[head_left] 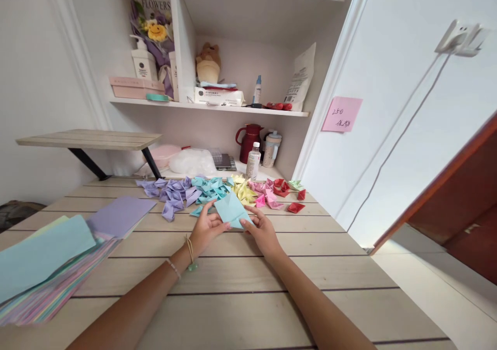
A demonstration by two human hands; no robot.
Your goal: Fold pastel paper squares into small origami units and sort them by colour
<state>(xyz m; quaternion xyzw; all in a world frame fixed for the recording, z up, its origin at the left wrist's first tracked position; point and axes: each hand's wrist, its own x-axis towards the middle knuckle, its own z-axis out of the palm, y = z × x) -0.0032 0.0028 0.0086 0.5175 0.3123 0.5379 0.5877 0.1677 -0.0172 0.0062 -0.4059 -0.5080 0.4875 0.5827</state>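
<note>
A light blue paper sheet (232, 208), partly folded into a point, lies on the wooden table (240, 288) in front of me. My left hand (206, 229) pinches its left edge, fingers closed on the paper. My right hand (263, 229) grips its right lower corner in the same way. Just behind the sheet runs a row of folded paper pieces: purple (174, 190), teal (209, 188), yellow (244, 189), pink (266, 194) and red (285, 189).
A thick stack of pastel paper sheets (50, 262) lies at the left, a purple sheet (120, 215) on top. A red jug (249, 142), a bottle (253, 161) and a cup (271, 149) stand at the back. Shelves with clutter rise above. A small raised shelf (89, 139) juts out at the left.
</note>
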